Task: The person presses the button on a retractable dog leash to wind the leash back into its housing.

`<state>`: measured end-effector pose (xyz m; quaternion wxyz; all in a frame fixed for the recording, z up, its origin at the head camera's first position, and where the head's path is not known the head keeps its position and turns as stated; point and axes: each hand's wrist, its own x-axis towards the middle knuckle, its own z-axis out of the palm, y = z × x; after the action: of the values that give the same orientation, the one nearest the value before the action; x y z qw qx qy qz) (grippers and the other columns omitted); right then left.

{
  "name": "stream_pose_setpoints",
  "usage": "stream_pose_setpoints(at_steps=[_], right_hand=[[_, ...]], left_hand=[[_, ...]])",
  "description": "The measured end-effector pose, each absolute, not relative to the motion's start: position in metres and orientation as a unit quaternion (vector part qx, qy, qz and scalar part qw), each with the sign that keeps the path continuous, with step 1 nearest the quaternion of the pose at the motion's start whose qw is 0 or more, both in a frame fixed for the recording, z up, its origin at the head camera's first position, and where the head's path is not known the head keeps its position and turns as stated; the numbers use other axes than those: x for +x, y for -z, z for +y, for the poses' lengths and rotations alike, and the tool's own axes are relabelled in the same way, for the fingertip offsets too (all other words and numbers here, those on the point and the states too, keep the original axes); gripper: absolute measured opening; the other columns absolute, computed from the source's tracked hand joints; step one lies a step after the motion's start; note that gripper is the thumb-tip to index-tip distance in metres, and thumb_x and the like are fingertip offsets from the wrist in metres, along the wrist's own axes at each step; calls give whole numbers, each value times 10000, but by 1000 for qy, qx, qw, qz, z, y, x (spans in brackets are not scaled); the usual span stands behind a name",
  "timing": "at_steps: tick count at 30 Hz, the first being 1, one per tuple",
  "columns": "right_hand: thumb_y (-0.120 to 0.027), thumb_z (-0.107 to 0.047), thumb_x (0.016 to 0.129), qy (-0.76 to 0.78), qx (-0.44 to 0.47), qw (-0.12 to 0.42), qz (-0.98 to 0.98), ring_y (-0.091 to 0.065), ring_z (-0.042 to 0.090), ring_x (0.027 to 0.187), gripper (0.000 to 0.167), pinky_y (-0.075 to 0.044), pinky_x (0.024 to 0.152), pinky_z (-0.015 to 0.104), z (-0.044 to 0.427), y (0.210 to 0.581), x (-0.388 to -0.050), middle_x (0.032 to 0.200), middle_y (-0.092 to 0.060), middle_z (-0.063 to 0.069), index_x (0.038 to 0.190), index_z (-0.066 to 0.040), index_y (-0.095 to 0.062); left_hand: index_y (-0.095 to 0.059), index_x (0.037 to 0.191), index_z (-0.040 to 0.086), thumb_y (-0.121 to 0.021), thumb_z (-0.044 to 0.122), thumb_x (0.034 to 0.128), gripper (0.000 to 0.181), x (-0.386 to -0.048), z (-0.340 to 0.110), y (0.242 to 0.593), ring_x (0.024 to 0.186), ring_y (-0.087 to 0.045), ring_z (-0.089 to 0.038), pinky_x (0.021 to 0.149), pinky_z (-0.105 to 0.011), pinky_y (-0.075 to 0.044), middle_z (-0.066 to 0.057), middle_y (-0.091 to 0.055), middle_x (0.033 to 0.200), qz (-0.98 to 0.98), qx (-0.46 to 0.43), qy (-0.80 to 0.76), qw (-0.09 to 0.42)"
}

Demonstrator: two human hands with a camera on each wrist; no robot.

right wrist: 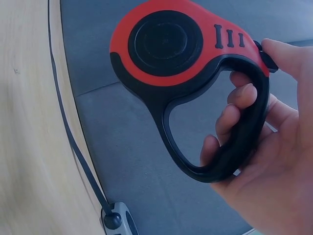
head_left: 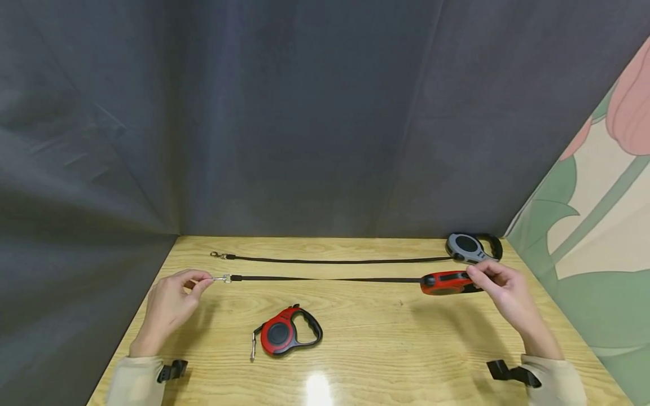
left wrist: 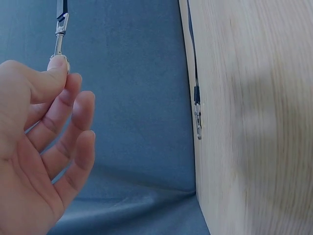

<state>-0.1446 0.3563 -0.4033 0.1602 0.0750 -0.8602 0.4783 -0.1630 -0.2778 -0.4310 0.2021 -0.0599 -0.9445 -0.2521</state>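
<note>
My right hand (head_left: 508,293) grips the black handle of a red retractable dog leash (right wrist: 161,41), fingers curled through the loop and thumb at its button. From the casing a black strap (head_left: 325,279) runs straight across to the left, above the table. At its far end my left hand (head_left: 172,301) pinches the metal snap hook (left wrist: 59,41) between thumb and forefinger; the other fingers are loosely bent. A second red retractable leash (head_left: 278,334) lies on the table between the hands, its clip hanging out a short way.
Along the back of the wooden table (head_left: 376,344) lies a grey retractable leash (head_left: 464,245), its black strap (head_left: 335,261) drawn out leftward to a metal clip (head_left: 217,255). Dark curtain (head_left: 315,124) stands behind and at left; a flower-patterned wall (head_left: 604,225) is at right.
</note>
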Motion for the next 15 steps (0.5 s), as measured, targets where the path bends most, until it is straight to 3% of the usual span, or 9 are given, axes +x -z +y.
stream_pose_setpoints(at_steps=[15], right_hand=[[-690, -92, 1025, -466, 75, 140, -870, -460, 107, 690, 96, -341, 606, 328, 347, 401, -147, 759, -586, -160, 934, -69, -709]], left_hand=[[-825, 1024, 203, -774, 269, 991, 89, -162, -274, 428, 760, -702, -168, 610, -271, -469, -9, -799, 929, -945, -58, 257, 195]])
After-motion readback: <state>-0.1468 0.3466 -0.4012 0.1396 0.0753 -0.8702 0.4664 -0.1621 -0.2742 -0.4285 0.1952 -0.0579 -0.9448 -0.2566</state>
